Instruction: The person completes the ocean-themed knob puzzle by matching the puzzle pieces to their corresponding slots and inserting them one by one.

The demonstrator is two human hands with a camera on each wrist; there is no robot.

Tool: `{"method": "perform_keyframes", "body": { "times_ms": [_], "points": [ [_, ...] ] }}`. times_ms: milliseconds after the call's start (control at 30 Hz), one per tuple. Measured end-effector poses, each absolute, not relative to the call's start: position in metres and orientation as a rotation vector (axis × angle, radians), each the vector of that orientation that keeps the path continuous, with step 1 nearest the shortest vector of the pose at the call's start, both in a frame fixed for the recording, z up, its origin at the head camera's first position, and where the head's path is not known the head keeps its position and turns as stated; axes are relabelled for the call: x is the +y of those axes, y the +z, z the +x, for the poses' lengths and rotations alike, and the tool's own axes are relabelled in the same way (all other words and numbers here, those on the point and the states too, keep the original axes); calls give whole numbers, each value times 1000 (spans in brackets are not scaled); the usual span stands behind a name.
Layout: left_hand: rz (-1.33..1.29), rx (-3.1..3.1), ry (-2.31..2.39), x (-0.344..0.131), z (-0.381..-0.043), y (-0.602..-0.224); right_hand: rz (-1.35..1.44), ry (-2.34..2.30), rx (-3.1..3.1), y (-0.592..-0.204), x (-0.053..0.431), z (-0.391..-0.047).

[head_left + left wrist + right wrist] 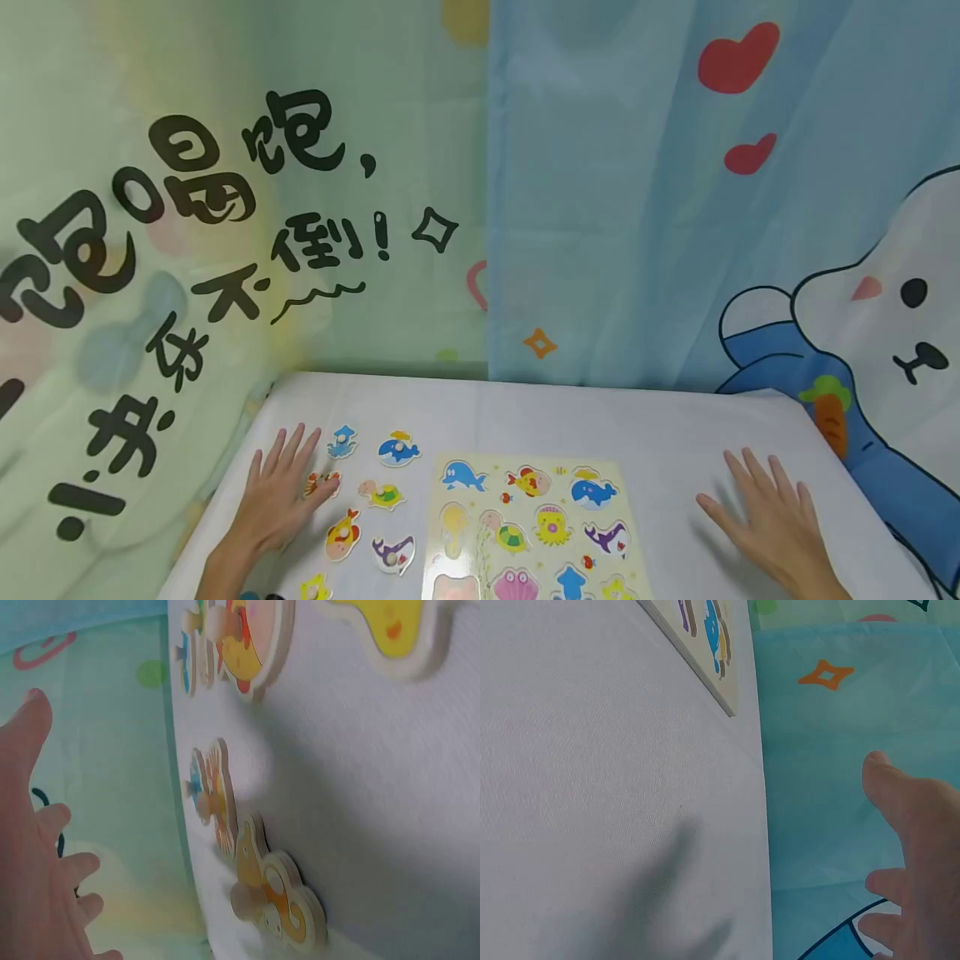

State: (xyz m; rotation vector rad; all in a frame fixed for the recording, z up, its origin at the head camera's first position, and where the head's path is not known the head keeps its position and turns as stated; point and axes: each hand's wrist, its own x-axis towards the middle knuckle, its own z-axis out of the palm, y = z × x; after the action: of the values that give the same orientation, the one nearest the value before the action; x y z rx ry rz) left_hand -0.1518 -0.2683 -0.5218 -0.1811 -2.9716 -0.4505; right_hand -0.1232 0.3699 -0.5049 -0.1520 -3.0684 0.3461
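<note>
My left hand point(277, 492) hovers over the left side of the white table with fingers spread, holding nothing. It partly covers a red-and-orange piece point(327, 480) in the head view. Around it lie knobbed wooden puzzle pieces: a blue squid point(342, 442), a blue whale point(399, 450), a turtle point(384, 497), a red-and-yellow fish point(342, 535), a purple whale point(393, 554) and a yellow star point(316, 588). An orange seahorse piece point(274, 900) shows in the left wrist view. My right hand point(776, 525), fingers spread and holding nothing, is above the table right of the pale yellow puzzle board point(555, 553).
The board bears printed sea animals and runs out of the head view at the bottom. Behind the white table point(525, 417) hang a green curtain point(420, 325) with black writing and a blue curtain point(600, 250) with a cartoon animal at the right.
</note>
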Motion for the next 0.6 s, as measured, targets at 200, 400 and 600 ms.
{"method": "perform_keyframes", "body": {
  "times_ms": [200,400,600],
  "points": [
    [-241,-2939,-500,-260,-158,-524,-127,388,-3035,-510,366,-121],
    [-319,-2896,-559,-246,-164,-523,-106,431,-3033,-514,360,-123],
    [-308,-2892,-636,-240,-165,-522,21,914,-2911,-516,351,-122]
  ]
}}
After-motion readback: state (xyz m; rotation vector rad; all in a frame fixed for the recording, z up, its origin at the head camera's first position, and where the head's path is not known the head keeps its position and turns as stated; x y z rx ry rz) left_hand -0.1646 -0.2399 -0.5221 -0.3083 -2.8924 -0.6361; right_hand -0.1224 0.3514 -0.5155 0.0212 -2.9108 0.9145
